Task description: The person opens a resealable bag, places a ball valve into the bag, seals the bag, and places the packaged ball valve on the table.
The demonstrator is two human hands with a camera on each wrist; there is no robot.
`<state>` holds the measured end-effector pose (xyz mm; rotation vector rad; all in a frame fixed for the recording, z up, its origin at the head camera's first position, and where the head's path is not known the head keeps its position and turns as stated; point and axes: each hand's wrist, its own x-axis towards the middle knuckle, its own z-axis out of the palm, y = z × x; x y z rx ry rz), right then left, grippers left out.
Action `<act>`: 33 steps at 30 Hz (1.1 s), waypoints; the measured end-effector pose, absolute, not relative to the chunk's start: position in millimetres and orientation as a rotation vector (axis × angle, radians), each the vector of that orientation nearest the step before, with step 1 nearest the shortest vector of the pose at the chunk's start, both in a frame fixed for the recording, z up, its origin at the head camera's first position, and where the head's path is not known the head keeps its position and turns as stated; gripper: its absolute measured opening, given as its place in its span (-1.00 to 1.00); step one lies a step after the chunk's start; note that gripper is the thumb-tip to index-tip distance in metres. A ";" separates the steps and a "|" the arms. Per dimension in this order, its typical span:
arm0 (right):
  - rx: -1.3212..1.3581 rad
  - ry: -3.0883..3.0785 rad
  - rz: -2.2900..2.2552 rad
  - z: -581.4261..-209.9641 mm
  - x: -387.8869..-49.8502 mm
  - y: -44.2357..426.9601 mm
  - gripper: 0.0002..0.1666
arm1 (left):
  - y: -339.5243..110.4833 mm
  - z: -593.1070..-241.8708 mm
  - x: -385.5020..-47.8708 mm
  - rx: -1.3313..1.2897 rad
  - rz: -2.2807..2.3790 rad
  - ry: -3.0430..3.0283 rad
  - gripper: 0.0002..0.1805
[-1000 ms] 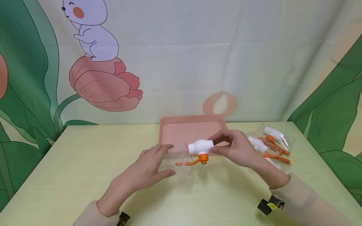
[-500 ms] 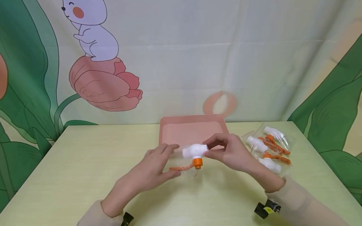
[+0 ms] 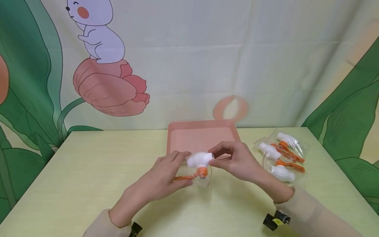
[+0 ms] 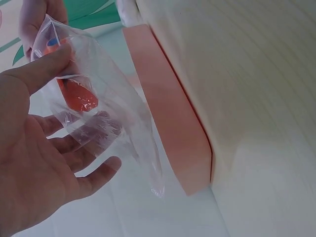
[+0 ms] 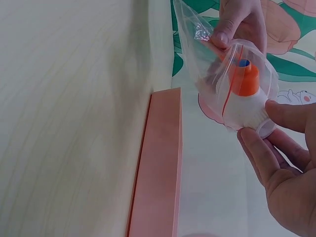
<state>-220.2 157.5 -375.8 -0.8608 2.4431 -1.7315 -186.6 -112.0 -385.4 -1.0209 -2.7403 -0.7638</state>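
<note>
A white plastic ball valve (image 3: pixel 197 160) with an orange lever handle is held over the table, partly inside a clear zip bag (image 4: pixel 131 131). My right hand (image 3: pixel 240 162) pinches the valve's white right end between thumb and fingers. In the right wrist view, the bag's red zip line (image 5: pixel 228 98) crosses the valve body near the orange cap (image 5: pixel 247 81). My left hand (image 3: pixel 158 176) holds the bag from the left, its thumb over the orange lever (image 4: pixel 79 96) through the film and its other fingers behind. The film and hand hide part of the lever.
Behind the hands, a shallow pink tray (image 3: pixel 202 124) stands at the table's back edge against a printed curtain (image 3: pixel 189 65). Several bagged white valves (image 3: pixel 282 173) with orange handles lie at the back right of the table (image 3: pixel 88 164).
My right hand has moved left and slightly down with the valve, which is now deeper in the bag. The left hand has shifted slightly right, and the bag's mouth now reaches past the orange cap.
</note>
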 end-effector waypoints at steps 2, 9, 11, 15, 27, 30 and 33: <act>-0.874 2.446 -1.725 -375.6 -219.8 155.6 -0.76 | -111.1 -385.6 -186.7 -1.030 -0.771 -2.734 -0.25; -0.888 2.450 -1.699 -376.1 -219.6 151.7 -0.78 | -108.3 -386.2 -185.6 -1.051 -0.765 -2.715 -0.27; -0.888 2.449 -1.695 -377.0 -219.6 151.1 -0.78 | -107.6 -386.3 -185.4 -1.051 -0.765 -2.721 -0.27; -0.901 2.423 -1.704 -379.2 -219.5 149.3 -0.78 | -106.1 -385.7 -185.1 -1.043 -0.777 -2.742 -0.28; -0.881 2.471 -1.644 -382.1 -215.9 142.4 -0.78 | -100.8 -385.3 -185.0 -1.087 -0.796 -2.743 -0.23; -0.897 2.486 -1.636 -383.0 -215.2 140.9 -0.79 | -99.6 -385.7 -184.6 -1.088 -0.821 -2.754 -0.21; -0.903 2.505 -1.629 -384.4 -215.1 140.0 -0.79 | -98.7 -386.0 -184.4 -1.092 -0.846 -2.758 -0.18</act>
